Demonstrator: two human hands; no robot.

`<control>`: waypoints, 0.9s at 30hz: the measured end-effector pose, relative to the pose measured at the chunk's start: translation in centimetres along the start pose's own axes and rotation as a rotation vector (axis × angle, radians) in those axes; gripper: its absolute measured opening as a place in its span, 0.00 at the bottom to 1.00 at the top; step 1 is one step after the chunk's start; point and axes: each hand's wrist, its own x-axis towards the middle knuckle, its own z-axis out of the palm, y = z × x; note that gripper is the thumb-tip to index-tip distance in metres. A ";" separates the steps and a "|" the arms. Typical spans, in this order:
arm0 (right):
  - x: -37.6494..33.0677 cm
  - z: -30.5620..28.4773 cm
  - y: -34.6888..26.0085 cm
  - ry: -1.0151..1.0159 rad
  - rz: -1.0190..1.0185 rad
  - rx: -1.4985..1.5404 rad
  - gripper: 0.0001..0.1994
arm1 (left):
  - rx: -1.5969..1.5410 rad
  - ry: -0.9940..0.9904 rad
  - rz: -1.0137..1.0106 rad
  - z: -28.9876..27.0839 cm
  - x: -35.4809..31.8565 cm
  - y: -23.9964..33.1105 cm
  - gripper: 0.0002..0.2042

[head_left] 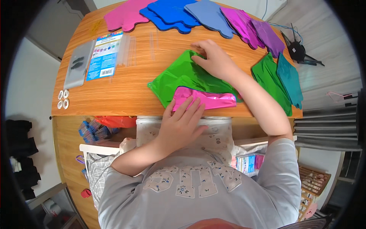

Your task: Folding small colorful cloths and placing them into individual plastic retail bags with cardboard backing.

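Note:
A flat, shiny green foil piece (171,78) lies near the table's front edge. Along its near side rests a folded pink foil piece (207,100) with a dark rim. My left hand (182,120) is open, its fingers spread flat on the left part of the pink foil. My right hand (215,61) reaches to the far corner of the green foil. Its thumb and forefinger are curved and apart, with the foil's edge between them; the other fingers are mostly hidden.
Pink (126,15), blue (173,15), grey-blue (211,17), purple (268,36) and teal (288,80) foil pieces line the far and right edges. Left are a printed card (105,57), clear plastic sleeves (79,65) and several white rings (63,99). A black router (299,49) stands beyond the right edge.

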 end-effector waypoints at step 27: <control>5.1 -6.5 -2.3 -0.886 0.584 0.455 0.24 | 0.036 0.055 0.014 0.6 -0.2 0.0 0.30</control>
